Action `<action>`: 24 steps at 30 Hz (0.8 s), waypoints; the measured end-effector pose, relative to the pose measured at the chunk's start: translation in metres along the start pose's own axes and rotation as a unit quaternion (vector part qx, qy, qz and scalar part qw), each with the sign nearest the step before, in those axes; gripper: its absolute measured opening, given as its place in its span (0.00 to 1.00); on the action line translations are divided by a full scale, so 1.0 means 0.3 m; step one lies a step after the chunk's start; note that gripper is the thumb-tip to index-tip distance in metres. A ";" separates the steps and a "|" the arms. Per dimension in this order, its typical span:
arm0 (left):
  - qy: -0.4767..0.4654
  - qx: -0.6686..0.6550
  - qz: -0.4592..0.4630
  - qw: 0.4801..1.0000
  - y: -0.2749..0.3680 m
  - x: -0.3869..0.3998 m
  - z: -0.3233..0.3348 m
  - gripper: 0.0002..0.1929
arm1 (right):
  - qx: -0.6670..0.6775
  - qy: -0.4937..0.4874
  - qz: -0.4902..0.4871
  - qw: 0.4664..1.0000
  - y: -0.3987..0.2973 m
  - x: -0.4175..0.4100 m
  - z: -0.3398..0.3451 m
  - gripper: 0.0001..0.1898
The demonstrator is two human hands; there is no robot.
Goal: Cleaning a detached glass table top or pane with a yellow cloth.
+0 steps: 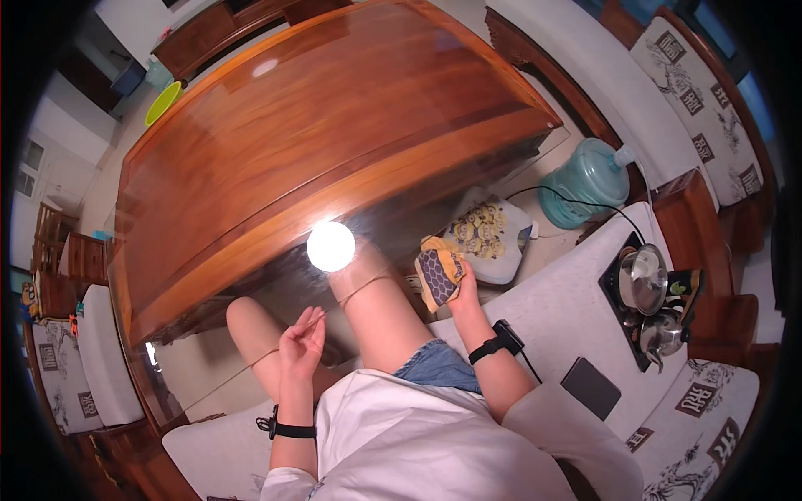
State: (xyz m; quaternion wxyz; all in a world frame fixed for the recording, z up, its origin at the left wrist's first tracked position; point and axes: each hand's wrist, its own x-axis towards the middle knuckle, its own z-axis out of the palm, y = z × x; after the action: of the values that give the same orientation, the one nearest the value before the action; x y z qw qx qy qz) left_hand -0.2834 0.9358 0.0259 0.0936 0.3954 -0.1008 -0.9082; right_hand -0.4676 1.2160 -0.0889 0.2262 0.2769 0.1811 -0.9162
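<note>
My right hand [463, 288] grips a yellow-orange cloth bundle [438, 273] with a dark honeycomb-patterned patch, held over my thigh near the table. A thin brown cord [369, 283] runs from the bundle's side across my thighs to my left hand [304, 343], which lies palm up with the cord pinched at the fingertips. Past that hand the cord slants on to the lower left, over my other knee. Both wrists wear black straps.
Before me stands a glossy wooden table [326, 113] with a glass top. Right of my knees are a cartoon-printed white item [495, 238] and a blue water jug [579, 181]. On the sofa seat [551, 319] lie a dark flat device [591, 388] and a tray with a kettle [661, 332].
</note>
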 end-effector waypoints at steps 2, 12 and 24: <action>0.002 -0.004 0.000 1.000 0.003 0.000 -0.008 0.24 | 0.023 -0.026 0.026 0.999 0.047 -0.010 0.078 0.21; -0.006 0.002 -0.015 1.000 0.001 -0.005 -0.004 0.22 | -0.018 -0.126 0.180 0.975 0.338 0.149 0.240 0.17; -0.036 0.037 -0.001 0.999 0.010 -0.034 -0.003 0.20 | -0.036 -0.141 0.177 0.973 0.328 0.107 0.330 0.17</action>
State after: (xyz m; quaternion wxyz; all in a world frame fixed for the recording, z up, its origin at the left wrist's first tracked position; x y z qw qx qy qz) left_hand -0.2757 0.9353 0.0333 0.0745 0.3659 -0.1372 -0.9175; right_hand -0.4830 1.0787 -0.0509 0.4180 0.1641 0.1278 -0.8843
